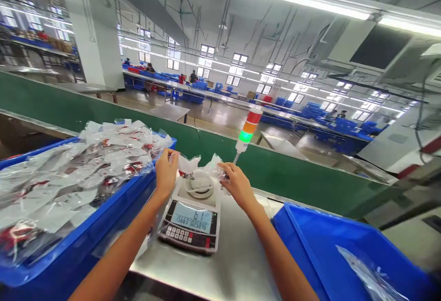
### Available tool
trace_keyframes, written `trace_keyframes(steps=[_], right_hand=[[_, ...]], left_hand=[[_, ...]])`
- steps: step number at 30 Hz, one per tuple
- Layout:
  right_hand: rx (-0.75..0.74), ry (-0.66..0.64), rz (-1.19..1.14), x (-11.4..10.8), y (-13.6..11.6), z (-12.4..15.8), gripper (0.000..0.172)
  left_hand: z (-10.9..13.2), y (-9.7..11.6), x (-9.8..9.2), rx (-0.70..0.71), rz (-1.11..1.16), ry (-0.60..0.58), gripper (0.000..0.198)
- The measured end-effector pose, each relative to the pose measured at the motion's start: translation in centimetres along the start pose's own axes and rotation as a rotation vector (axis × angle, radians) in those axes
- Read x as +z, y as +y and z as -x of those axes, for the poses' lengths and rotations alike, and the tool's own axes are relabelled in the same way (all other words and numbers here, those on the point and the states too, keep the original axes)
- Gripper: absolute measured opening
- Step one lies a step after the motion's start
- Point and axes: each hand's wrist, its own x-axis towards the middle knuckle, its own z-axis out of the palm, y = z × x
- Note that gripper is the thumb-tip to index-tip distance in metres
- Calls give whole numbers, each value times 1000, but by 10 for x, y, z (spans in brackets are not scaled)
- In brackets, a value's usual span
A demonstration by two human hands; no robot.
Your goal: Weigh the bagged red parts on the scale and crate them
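Observation:
Above a digital counting scale (189, 223) my two hands are raised, fingers closed. My left hand (167, 171) pinches a clear plastic bag (188, 165) with white paper and small red and dark pieces inside. Between the fingers of my right hand (238, 182) is another clear bag (214, 167); its contents are hard to make out. A round pale dish (200, 186) sits on the scale's platform, below the bags. Digits show on the lit display. Left of my left hand, a blue bin (127, 190) is heaped with similar bags (113, 154).
A signal tower (248, 131) with its green section lit stands behind the scale. At right, a blue bin (299, 236) contains a clear plastic bag (368, 273). A green barrier (282, 177) runs behind the metal table (237, 246). Several people work at distant benches.

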Motion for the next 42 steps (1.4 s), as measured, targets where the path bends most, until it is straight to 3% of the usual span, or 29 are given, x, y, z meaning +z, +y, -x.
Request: trace_keyframes(steps=[4, 7, 11, 13, 15, 17, 20, 23, 27, 31, 35, 42], right_hand=[[-35, -198, 98, 33, -13, -38, 61], [-70, -193, 66, 44, -8, -41, 51], [-43, -74, -11, 33, 9, -27, 42], [-16, -13, -71, 21, 18, -15, 41], [25, 40, -150, 10, 26, -1, 42], [79, 90, -227, 1, 32, 13, 47], [196, 154, -392, -9, 37, 36, 59], [363, 204, -759, -13, 33, 63, 71], [549, 262, -1193, -9, 18, 103, 65], [600, 295, -1230, -2, 8, 137, 51], [618, 316, -1145, -6, 14, 155, 49], [618, 361, -1139, -8, 26, 141, 54]], left_hand=[[-4, -17, -59, -46, -79, 161, 22], [-19, -30, -107, -108, -189, 294, 19], [-45, -47, -172, -212, -386, 459, 16], [-50, -55, -197, -229, -508, 454, 16], [-49, -62, -212, -207, -574, 401, 22], [-41, -64, -213, -131, -613, 351, 30], [-22, -56, -186, 102, -637, 278, 43], [1, -35, -132, 294, -548, 119, 43], [33, -7, -47, 411, -331, -268, 28], [40, 0, 19, 492, -224, -577, 29], [22, -11, 54, 520, -236, -680, 33], [4, -31, 80, 430, -229, -637, 22]])
